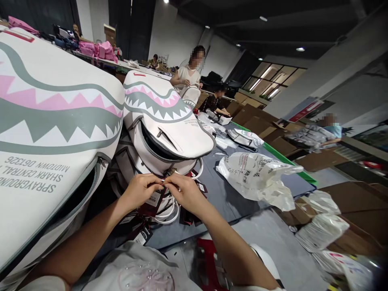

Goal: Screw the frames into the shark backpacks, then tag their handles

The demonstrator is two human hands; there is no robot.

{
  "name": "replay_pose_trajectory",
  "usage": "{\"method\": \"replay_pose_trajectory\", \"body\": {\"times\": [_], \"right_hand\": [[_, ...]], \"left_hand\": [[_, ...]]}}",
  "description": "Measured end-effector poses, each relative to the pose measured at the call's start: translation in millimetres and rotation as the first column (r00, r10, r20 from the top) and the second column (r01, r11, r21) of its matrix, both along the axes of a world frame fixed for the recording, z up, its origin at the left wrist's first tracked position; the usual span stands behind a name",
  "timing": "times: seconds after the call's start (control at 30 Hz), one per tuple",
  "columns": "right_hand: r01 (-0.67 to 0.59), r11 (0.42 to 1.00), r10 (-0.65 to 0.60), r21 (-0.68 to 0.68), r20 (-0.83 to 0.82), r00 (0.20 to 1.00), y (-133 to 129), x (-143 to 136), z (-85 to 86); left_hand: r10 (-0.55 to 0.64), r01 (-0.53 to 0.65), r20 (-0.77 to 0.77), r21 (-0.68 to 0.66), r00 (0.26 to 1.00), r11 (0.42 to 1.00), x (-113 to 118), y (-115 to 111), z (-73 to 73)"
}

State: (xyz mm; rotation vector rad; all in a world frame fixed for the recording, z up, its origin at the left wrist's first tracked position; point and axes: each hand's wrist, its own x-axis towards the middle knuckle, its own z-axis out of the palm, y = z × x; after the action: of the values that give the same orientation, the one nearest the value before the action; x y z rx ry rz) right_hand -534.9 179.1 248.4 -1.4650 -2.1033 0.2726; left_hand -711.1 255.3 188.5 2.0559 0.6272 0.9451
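Note:
My left hand [143, 190] and my right hand [182, 189] meet fingertip to fingertip in front of a white backpack [194, 139] with a pink and grey shark-teeth print. Both pinch the top of a dark red hang tag [152, 201] that bears a white barcode label. The tag hangs below my left fingers. Whatever string or fastener lies between the fingertips is too small to make out. White cord-like loops [169, 218] dangle under my hands. The backpack lies on a stack of similar bags, its zipped opening partly agape.
A larger-looking white backpack [54, 121] fills the left side. On the blue-grey table [212, 202] lie a crumpled plastic bag [251, 173] and another printed backpack [245, 137]. Several people work beyond, one standing person [189, 74] holding a bag. Cardboard boxes [354, 210] stand at right.

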Motion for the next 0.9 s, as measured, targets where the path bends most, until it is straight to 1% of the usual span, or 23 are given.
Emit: {"method": "replay_pose_trajectory", "body": {"times": [0.1,0.2,0.3,0.37,0.47,0.53,0.7,0.83,0.9], "right_hand": [[0.006,0.999,-0.013,0.038,0.162,0.987,-1.3,-2.4,0.4],[0.020,0.998,-0.038,0.055,0.357,0.933,-2.0,-5.4,1.0],[0.017,0.997,-0.051,0.076,0.471,0.881,-2.0,-7.4,0.2],[0.000,0.995,-0.051,0.104,0.493,0.869,-1.7,-7.5,-1.4],[-0.023,0.990,-0.049,0.140,0.486,0.873,-0.6,-6.2,-4.6],[-0.017,0.989,-0.058,0.150,0.479,0.876,0.5,-5.3,-6.8],[0.005,0.992,-0.068,0.127,0.491,0.869,1.7,-7.8,-11.2],[0.010,0.994,-0.066,0.109,0.515,0.854,1.5,-12.3,-11.8],[0.024,0.994,-0.076,0.108,0.512,0.855,1.4,-12.9,-11.8]], "left_hand": [[0.006,-0.004,-0.055,0.043,0.998,0.999,0.2,-1.2,0.1],[0.034,-0.023,-0.121,0.093,0.992,0.995,0.1,-2.1,1.7],[0.053,-0.030,-0.179,0.129,0.982,0.991,-0.4,-1.2,4.6],[0.044,-0.015,-0.207,0.141,0.977,0.990,-0.7,1.0,6.3],[0.019,0.019,-0.237,0.157,0.971,0.987,-0.6,4.6,7.1],[0.026,0.021,-0.255,0.182,0.967,0.983,0.0,5.2,6.5],[0.118,-0.047,-0.280,0.247,0.953,0.968,3.1,-2.2,5.1],[0.228,-0.144,-0.318,0.267,0.920,0.953,5.8,-7.4,5.3],[0.256,-0.173,-0.323,0.264,0.911,0.949,6.0,-8.1,4.0]]}}
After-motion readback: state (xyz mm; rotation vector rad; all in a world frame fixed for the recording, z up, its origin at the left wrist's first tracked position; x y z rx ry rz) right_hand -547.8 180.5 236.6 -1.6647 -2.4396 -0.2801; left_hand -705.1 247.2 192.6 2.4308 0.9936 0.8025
